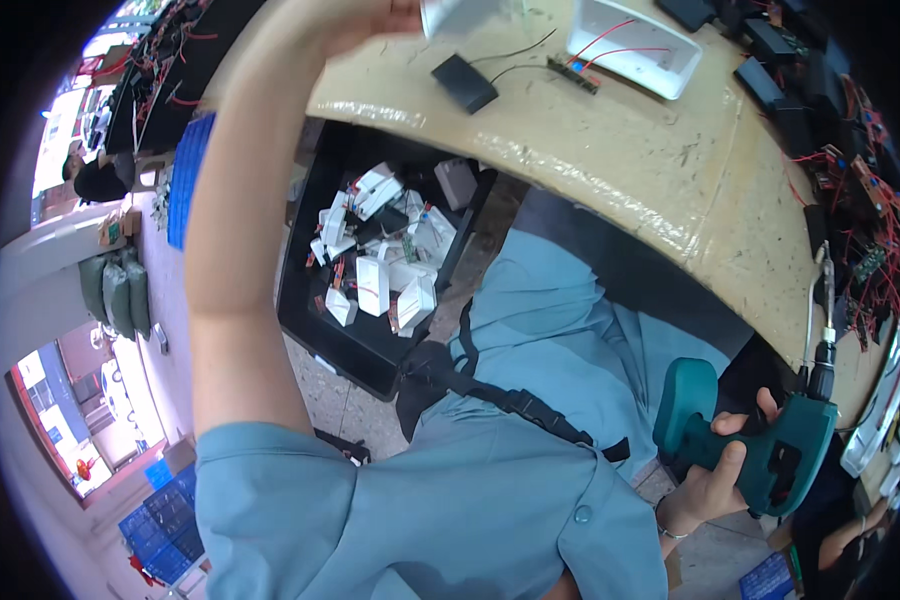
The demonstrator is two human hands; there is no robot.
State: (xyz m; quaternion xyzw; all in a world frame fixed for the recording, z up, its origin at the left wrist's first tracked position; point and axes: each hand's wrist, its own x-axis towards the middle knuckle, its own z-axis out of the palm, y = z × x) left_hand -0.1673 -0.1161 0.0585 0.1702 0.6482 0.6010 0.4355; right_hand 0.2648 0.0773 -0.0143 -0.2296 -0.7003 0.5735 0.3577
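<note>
Right hand (705,480) grips teal plastic power screwdriver (770,445), lowered beside tan worktable (610,150); left hand (370,20) grasps white plastic housing (460,15); open white tray-shaped casing (635,50) awaits fastening; black floor bin (310,310) holds finished-looking white units.

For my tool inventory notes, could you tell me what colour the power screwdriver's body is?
Teal green with a black chuck, in the head view: the power screwdriver sits in the right hand.

Below your worktop (610,150) you see a black bin (310,320) of white parts (375,285), and blue crates (165,530) stand on the floor.
</note>
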